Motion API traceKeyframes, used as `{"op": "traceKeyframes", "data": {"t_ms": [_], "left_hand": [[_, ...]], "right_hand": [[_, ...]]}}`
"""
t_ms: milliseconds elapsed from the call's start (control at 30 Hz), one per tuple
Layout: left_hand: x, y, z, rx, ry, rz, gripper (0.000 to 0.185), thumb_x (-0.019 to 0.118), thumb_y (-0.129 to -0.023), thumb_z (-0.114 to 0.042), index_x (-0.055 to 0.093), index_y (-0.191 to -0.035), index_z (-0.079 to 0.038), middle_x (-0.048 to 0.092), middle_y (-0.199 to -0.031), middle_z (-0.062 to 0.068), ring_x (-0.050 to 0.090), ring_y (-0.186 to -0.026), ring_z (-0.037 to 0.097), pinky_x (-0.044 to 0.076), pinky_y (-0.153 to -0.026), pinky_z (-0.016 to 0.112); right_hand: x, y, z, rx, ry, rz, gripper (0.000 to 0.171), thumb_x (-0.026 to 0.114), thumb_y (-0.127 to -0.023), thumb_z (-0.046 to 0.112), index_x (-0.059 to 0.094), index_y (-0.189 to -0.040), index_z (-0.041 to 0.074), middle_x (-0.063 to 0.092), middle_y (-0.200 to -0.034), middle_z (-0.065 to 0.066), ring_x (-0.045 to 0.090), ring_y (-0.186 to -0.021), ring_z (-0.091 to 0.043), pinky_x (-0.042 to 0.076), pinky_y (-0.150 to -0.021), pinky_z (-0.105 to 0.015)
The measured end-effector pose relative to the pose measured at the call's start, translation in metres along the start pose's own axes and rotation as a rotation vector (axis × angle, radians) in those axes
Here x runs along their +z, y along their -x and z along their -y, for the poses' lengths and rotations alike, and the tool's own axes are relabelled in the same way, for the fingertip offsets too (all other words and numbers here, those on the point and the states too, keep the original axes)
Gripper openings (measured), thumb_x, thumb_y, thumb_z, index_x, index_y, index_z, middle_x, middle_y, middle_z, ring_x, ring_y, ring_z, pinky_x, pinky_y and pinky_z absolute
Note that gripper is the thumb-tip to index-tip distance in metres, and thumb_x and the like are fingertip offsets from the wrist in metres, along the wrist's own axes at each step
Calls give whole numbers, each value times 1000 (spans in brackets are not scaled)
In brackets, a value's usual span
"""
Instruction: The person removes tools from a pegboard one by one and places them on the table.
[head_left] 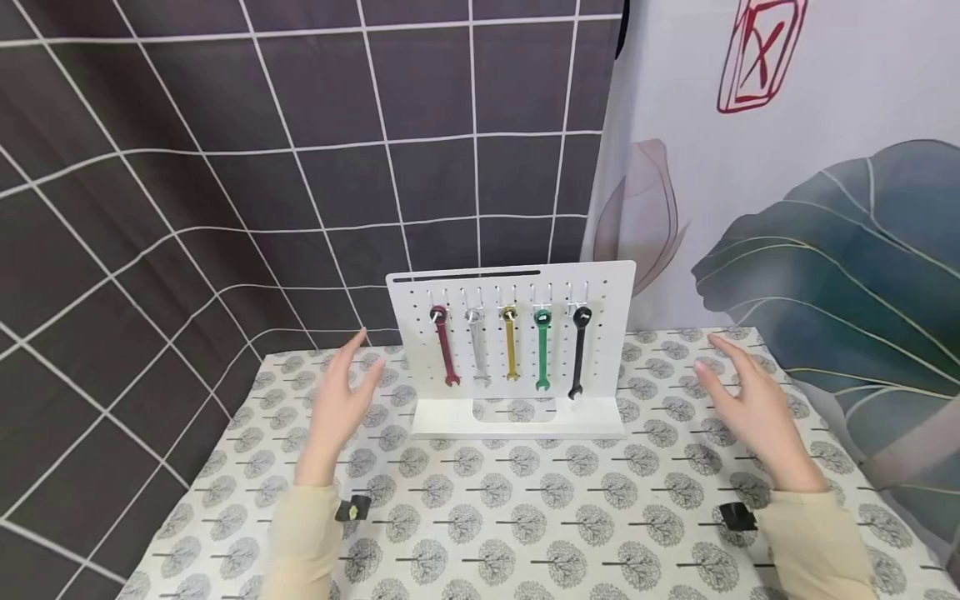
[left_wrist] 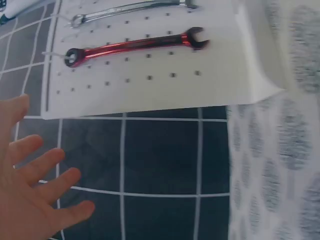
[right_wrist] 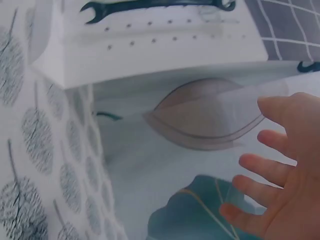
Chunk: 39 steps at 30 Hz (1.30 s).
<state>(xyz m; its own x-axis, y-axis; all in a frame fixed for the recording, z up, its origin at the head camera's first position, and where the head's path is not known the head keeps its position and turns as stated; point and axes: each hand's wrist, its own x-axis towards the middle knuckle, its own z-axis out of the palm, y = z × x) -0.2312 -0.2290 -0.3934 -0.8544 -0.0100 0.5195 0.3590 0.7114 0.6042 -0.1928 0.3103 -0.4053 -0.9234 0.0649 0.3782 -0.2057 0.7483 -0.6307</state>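
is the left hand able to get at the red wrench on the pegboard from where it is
Probably yes. The left hand is open and holds nothing, beside the white pegboard. The red wrench hangs outermost on that side, with nothing between it and the hand.

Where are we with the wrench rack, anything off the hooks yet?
Nothing is off: the red wrench, silver wrench, gold wrench, green wrench and black wrench all hang on the pegboard. The left hand and right hand are open either side, holding nothing. All handling remains.
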Motion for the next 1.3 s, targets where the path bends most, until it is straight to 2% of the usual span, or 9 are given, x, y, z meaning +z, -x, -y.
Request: {"op": "traceKeyframes", "data": {"t_ms": [133,233,300,400,700,867,1000,1100,1300], "left_hand": [[-6,-23,-12,12,104,-13,59,62,-101,-36,44,-152,-14,51,-149,14,47,-136,36,35,-111,57],[-9,-40,-19,18,184,-22,57,64,-100,-35,47,-150,-12,53,-147,11,49,-135,30,37,-113,48],[-11,-50,-21,12,225,-21,57,65,-100,-35,48,-149,-11,54,-147,10,49,-136,28,38,-113,44],[-15,-64,-21,-11,276,-26,56,66,-99,-32,50,-147,-9,55,-145,11,51,-135,28,39,-113,42],[-12,-96,-17,-82,425,73,60,66,-100,-24,42,-152,-6,52,-148,14,49,-136,30,37,-114,42],[-6,-106,-21,-105,462,148,62,66,-100,-27,41,-152,-5,52,-147,15,49,-136,31,39,-112,39],[-3,-111,-22,-117,446,180,60,66,-100,-28,45,-150,-4,53,-145,16,51,-134,31,39,-113,42],[0,-113,-22,-95,412,180,57,68,-98,-33,52,-144,-3,58,-139,17,55,-130,30,42,-110,42],[1,-119,-25,-72,356,148,52,69,-97,-35,60,-136,-2,64,-131,17,60,-124,28,45,-107,42]], "right_hand": [[-6,2,9,-3,-63,-23,54,53,-105,35,43,-154,13,44,-151,-23,49,-128,-47,48,-100,-42],[-9,1,16,6,-107,-25,49,54,-105,35,50,-148,11,52,-146,-20,59,-120,-14,45,-86,-10],[-9,-1,21,17,-133,-15,48,53,-106,36,52,-146,11,56,-142,-20,55,-109,5,41,-80,-5],[-7,-5,28,22,-151,2,46,52,-106,39,55,-144,12,59,-139,-18,48,-102,17,43,-79,-8],[12,-19,44,-63,-177,57,44,53,-106,34,58,-140,7,63,-133,-16,51,-102,13,41,-86,-9],[29,-29,48,-66,-206,125,48,54,-105,38,55,-141,6,62,-134,-15,59,-111,-7,42,-90,-12],[42,-36,51,-35,-230,181,52,54,-104,42,53,-143,6,61,-137,-16,60,-119,-31,47,-101,-34],[51,-39,53,-15,-278,214,53,56,-104,41,53,-143,5,60,-137,-17,58,-122,-35,44,-105,-53],[66,-46,54,50,-397,273,56,60,-102,40,50,-146,7,56,-142,-18,54,-128,-38,40,-109,-55]]}}
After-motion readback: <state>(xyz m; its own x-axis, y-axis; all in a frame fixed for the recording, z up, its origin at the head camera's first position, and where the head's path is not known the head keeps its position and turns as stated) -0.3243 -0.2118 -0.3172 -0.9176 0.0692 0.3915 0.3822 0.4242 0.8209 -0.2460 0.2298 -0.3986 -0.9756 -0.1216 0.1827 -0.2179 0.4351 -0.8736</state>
